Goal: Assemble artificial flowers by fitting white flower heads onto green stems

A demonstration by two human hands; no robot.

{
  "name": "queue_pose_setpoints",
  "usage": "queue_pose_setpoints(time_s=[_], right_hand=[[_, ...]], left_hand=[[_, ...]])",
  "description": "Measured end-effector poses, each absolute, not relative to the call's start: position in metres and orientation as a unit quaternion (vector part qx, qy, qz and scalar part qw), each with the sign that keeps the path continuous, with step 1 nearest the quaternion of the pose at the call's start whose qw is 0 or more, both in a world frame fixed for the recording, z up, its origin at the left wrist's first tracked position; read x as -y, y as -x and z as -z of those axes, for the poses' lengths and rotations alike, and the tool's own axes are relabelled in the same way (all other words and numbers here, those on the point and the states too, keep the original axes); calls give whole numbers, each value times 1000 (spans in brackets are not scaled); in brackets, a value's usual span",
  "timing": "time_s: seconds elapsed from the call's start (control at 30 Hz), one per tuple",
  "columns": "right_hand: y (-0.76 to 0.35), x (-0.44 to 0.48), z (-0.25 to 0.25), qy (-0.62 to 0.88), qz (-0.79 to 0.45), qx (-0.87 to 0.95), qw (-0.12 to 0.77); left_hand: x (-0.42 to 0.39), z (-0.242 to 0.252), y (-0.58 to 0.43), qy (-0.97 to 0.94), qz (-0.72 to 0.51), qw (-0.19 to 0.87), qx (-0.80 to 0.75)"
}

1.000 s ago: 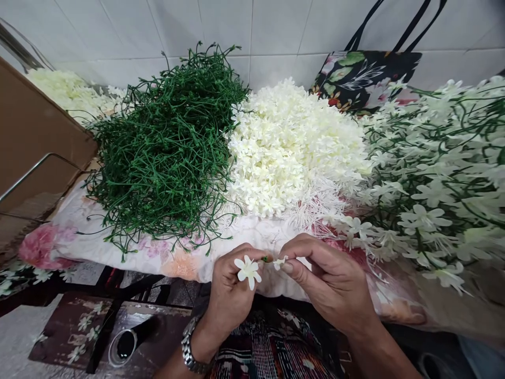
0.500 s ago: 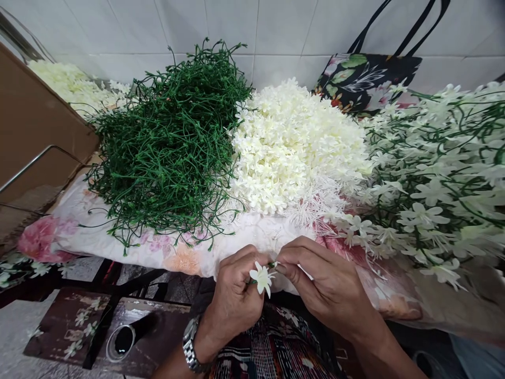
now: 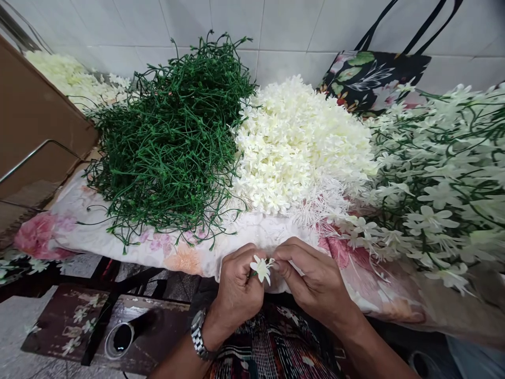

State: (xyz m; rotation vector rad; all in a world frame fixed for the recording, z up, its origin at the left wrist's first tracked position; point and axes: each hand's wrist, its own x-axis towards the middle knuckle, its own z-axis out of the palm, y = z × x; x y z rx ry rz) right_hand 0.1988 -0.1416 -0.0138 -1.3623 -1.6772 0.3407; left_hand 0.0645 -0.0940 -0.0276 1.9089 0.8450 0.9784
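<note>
In the head view, my left hand [image 3: 239,287] is closed around the green stem of a white artificial flower [image 3: 261,269]; most of that stem is hidden inside the fist. The blossom sticks out beside the thumb, petals spread. My right hand [image 3: 321,281] pinches with thumb and forefinger just right of the blossom, at something too small to make out. Beyond the hands lie a heap of green plastic stems [image 3: 169,147], a mound of loose white blossoms [image 3: 292,142] and thin white stamens [image 3: 310,206]. Stemmed white flowers [image 3: 437,197] are piled at the right.
A floral cloth [image 3: 232,242] covers the work surface. At the left stands a cardboard box [image 3: 39,116]; a black floral bag [image 3: 373,79] leans against the tiled wall [image 3: 232,23]. Below left, a cup [image 3: 119,339] with dark contents sits on a brown board [image 3: 165,321].
My right hand has shifted slightly, its fingertips now closer to the blossom. The green bit that showed between the hands is no longer visible. The view has shifted a little.
</note>
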Motion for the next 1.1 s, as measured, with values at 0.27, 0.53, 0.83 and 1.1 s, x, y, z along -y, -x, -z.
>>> queue_pose_setpoints(time_s=[0.27,0.53,0.83,1.1], right_hand=[[-202,140,8,550,-165,680,456],[-212,150,-3,558,-114,705,423],[-207,145,2,538,-121,727,408],[-204,141,17,547,-138,715,413]], left_hand=[[93,25,-65,-718,-406,457,-334],[94,21,-59,-718,-423,449,-321],[95,23,-58,-789,-385,361,-314],[91,25,-61,-777,-377,379,-333]])
